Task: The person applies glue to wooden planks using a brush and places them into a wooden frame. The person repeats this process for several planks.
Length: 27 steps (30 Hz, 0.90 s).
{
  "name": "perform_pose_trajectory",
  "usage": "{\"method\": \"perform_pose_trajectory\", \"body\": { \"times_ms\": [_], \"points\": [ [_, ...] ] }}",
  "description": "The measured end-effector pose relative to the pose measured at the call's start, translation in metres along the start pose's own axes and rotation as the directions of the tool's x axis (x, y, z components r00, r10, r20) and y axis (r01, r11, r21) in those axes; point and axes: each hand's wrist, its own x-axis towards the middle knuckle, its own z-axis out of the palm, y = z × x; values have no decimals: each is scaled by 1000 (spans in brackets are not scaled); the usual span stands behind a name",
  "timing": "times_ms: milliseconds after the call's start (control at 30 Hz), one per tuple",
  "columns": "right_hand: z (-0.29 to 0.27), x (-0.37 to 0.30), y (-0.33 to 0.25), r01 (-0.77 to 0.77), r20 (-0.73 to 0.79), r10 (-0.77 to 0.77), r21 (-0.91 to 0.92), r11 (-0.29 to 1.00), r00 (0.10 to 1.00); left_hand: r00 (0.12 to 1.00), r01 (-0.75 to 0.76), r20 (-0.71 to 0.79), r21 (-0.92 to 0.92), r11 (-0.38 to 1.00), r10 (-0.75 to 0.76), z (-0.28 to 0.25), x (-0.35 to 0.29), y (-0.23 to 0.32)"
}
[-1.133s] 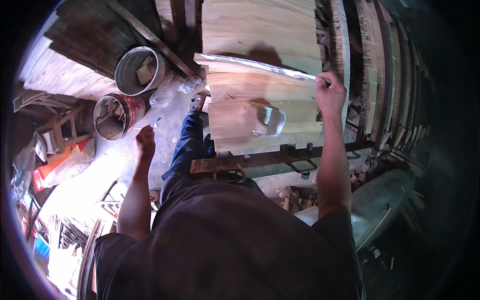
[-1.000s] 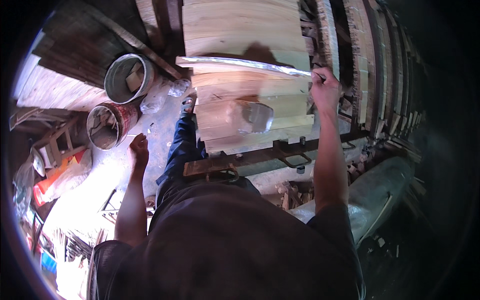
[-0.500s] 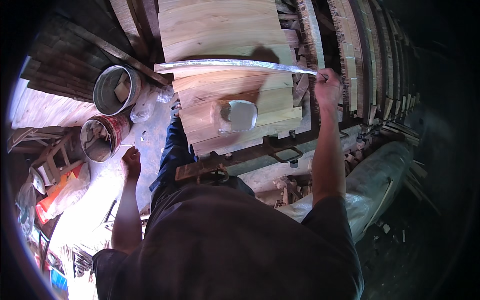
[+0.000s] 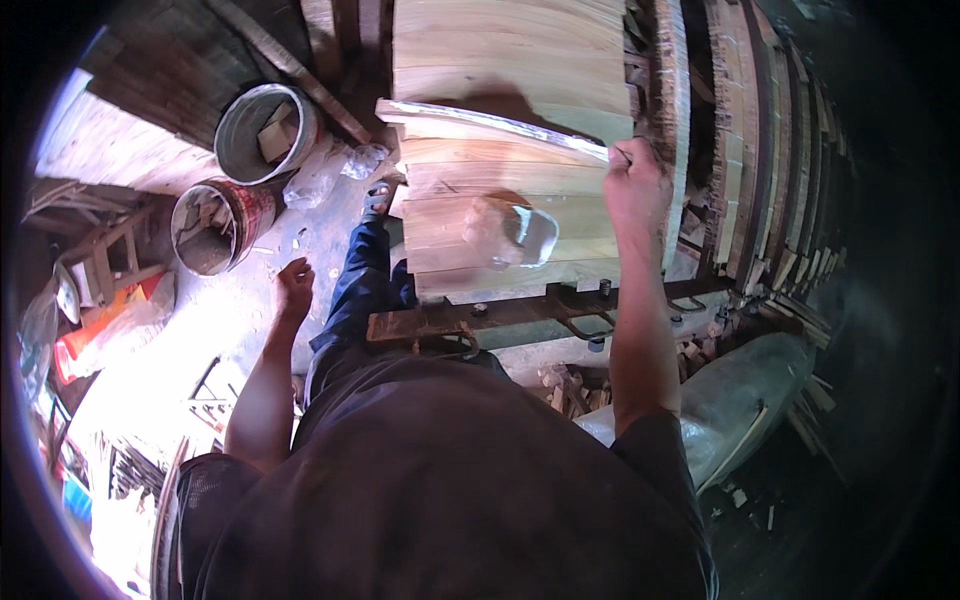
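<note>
My right hand [image 4: 638,185] is closed around the right end of a long narrow wooden strip [image 4: 490,122], whose edge carries a shiny whitish coating. The strip slants across a panel of pale joined boards [image 4: 520,60], its left end reaching past the panel's left side. Whether it rests on the panel or hangs just above it, I cannot tell. Nearer to me on the panel is a small tub-like container [image 4: 510,232] with a white rim, partly blurred. My left hand [image 4: 293,288] hangs at the left, away from the panel, with loosely bent fingers and nothing visible in them.
A rusty metal bar with clamp handles [image 4: 580,318] runs along the panel's near edge. Two buckets with wood scraps stand at left: a grey one [image 4: 262,135] and a red-and-white one [image 4: 225,225]. Rows of upright boards [image 4: 735,150] and a plastic-wrapped bundle [image 4: 740,400] lie right.
The view has shifted, so the panel and buckets appear further right. The strip has turned, its held right end now nearer to me than its left end. My right hand still grips it.
</note>
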Motion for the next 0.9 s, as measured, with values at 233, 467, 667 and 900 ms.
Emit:
{"method": "perform_pose_trajectory", "body": {
  "times_ms": [233,467,667,900],
  "points": [
    [32,21,-141,36,146,-57,139,990,988,998,54,-22,-50,997,-55,-1,4,4],
    [61,35,-229,45,240,-103,236,971,965,994,98,-45,-63,993,-101,-10,-2,-10],
    [84,43,-235,-294,355,87,583,757,931,989,137,-46,-48,989,-139,-13,-8,-32],
    [73,30,-159,-270,261,155,500,823,953,994,104,-23,-26,994,-105,-15,6,-35]
  ]
}}
